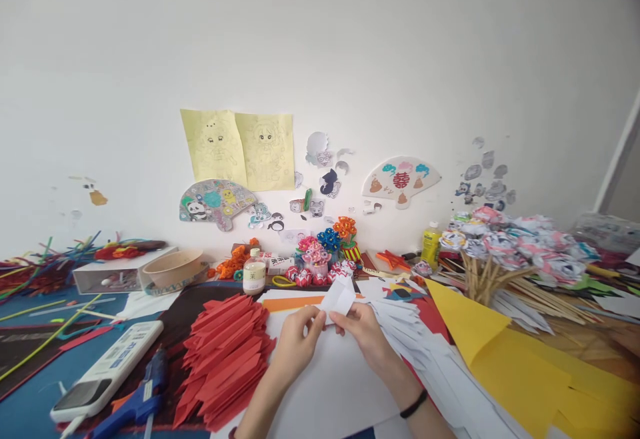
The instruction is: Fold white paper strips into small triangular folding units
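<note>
Between my two hands is a small folded piece of white paper [340, 296], held up over a white sheet [330, 379]. My left hand [301, 336] pinches its lower left side with thumb and fingers. On the other side, my right hand [364, 332] grips the lower right edge, thumb in front; a dark band circles that wrist. To the left lies a pile of folded red paper strips [227, 359]. White paper strips [425, 352] fan out to the right of my right hand.
At left are a blue glue gun [145, 392] and a white power strip [110, 372]. Yellow paper [520, 372] covers the right side. Behind stand a small bottle [255, 276], craft flowers [327, 246] and paper flowers on sticks [500, 242], before the wall.
</note>
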Demonstrator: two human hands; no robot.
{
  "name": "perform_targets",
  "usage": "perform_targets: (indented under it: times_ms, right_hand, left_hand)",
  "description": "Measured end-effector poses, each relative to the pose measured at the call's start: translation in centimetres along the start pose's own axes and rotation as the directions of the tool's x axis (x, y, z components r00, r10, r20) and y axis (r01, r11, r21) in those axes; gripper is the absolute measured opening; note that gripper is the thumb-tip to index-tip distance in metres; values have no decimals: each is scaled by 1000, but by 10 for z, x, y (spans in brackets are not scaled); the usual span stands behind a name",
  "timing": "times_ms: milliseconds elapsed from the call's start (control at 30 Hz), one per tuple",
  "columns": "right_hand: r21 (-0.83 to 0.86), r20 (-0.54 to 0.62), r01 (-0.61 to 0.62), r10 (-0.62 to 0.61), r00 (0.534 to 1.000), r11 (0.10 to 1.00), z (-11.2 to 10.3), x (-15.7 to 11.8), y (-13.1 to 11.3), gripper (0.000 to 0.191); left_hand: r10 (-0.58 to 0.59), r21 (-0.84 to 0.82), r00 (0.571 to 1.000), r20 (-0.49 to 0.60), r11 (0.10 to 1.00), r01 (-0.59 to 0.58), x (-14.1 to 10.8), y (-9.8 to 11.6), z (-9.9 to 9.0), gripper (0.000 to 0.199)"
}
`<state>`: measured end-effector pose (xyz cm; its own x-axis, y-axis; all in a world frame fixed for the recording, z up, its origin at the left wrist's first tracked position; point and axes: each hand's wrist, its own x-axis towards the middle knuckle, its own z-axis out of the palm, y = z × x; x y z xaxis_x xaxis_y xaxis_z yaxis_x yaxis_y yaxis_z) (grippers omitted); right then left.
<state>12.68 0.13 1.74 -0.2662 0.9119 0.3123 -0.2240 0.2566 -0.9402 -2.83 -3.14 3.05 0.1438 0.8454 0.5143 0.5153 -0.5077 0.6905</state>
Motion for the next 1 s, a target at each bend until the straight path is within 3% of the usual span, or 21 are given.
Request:
perform_targets:
  times_ms: [300, 433, 567, 667, 767, 867, 1000]
  right_hand:
    - [41, 20, -42, 41, 999, 998, -5, 3, -2, 39]
    - [46, -76, 9, -5, 997, 999, -17, 6, -6, 39]
    - [-28, -150, 24, -28, 988, 999, -20, 8, 2, 36]
    - [-66, -155, -39, 28, 987, 997, -20, 9, 8, 40]
    - [-117, -112, -127, 114, 987, 985, -27, 5, 9, 46]
    - [-265, 8, -194, 203, 979, 944, -44, -5, 8, 39]
    - [-482, 141, -121, 214, 967, 868, -64, -21, 12, 28]
  left_hand:
    - [33, 39, 999, 12, 999, -33, -2, 3, -5, 35]
    - [-3, 59, 997, 82, 998, -2, 2, -7, -9, 36]
    - [-67, 3, 998, -3, 998, 67, 5, -17, -5, 32]
    - [-130, -88, 990, -51, 988, 125, 6, -23, -1, 32]
    - [-159, -81, 986, -52, 985, 154, 5, -25, -1, 29]
    - [-160, 55, 985, 70, 986, 156, -3, -22, -3, 18]
    - [-164, 282, 962, 219, 954, 98, -17, -15, 1, 8]
